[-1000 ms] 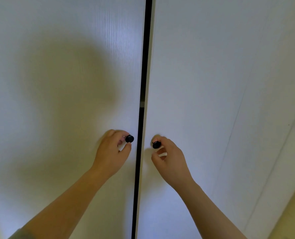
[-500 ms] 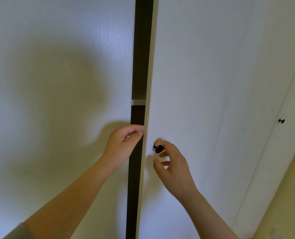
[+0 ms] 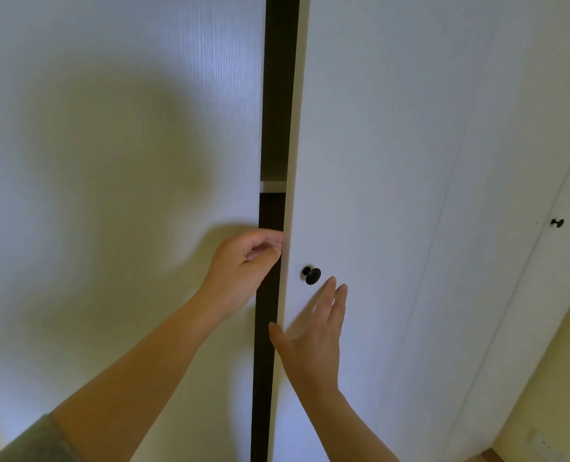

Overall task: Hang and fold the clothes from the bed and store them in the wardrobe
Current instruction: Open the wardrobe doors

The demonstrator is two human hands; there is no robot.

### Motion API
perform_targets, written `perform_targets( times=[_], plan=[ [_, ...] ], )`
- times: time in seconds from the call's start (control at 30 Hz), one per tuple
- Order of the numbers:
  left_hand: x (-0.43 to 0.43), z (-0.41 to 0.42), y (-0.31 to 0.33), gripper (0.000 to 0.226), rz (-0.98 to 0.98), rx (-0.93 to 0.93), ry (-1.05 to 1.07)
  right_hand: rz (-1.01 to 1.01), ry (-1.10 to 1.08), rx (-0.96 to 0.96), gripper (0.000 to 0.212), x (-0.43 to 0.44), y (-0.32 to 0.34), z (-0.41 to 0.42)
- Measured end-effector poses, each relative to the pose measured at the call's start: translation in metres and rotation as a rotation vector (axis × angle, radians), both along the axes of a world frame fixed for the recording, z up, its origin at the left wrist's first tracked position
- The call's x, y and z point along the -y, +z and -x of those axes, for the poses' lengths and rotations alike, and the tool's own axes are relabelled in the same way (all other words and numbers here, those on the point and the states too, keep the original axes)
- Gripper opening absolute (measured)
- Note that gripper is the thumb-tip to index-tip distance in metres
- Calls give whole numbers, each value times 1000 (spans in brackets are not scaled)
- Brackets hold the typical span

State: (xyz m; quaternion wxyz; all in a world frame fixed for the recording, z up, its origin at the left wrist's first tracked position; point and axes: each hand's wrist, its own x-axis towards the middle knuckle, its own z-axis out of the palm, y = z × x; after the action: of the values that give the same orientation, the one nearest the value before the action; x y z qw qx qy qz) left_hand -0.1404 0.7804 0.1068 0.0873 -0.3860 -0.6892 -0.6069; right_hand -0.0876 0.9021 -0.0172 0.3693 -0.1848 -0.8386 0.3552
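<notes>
Two white wardrobe doors fill the view, with a dark gap (image 3: 277, 95) between them. My left hand (image 3: 240, 265) has its fingers curled at the edge of the left door (image 3: 127, 161), and that door's knob is hidden under it. My right hand (image 3: 313, 331) lies with straight fingers against the right door (image 3: 377, 145), just below its black knob (image 3: 311, 275) and apart from it; its thumb reaches the door's edge. No clothes or bed are in view.
A white shelf edge (image 3: 272, 186) shows inside the gap. Further right is another white door with a small black knob (image 3: 557, 223). A yellow wall (image 3: 560, 378) with a socket plate (image 3: 543, 445) lies at the lower right.
The gap between the doors has widened. My right hand has let go of the black knob and dropped below it with fingers straight. My left hand stays at the left door's edge.
</notes>
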Motion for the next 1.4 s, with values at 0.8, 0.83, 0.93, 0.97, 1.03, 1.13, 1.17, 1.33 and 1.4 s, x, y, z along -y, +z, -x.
perform_targets(
  times=[0.8, 0.83, 0.93, 0.97, 1.03, 1.13, 1.17, 1.33, 1.4],
  plan=[
    [-20, -44, -53, 35, 169, 48, -66, 68, 107, 61, 121, -45, 4, -114],
    [-25, -48, -58, 36, 176, 68, -82, 102, 149, 40, 116, -50, 6, -126],
    [-45, -60, -74, 35, 214, 108, -126, 164, 254, -58, 103, -66, 15, -162],
    [-52, -65, -78, 35, 228, 120, -141, 181, 273, -60, 102, -73, 16, -173],
    [-68, -76, -85, 34, 252, 138, -175, 220, 300, -35, 97, -86, 17, -194],
    [-92, -94, -92, 34, 277, 149, -233, 242, 277, -36, 79, -108, 20, -225],
    [-100, -100, -95, 34, 281, 151, -248, 240, 246, -42, 71, -116, 20, -235],
    [-134, -128, -100, 35, 306, 144, -303, 263, 33, -89, 24, -165, 7, -279],
    [-147, -138, -101, 34, 309, 149, -317, 273, -47, -109, 25, -188, 2, -293]
  ],
)
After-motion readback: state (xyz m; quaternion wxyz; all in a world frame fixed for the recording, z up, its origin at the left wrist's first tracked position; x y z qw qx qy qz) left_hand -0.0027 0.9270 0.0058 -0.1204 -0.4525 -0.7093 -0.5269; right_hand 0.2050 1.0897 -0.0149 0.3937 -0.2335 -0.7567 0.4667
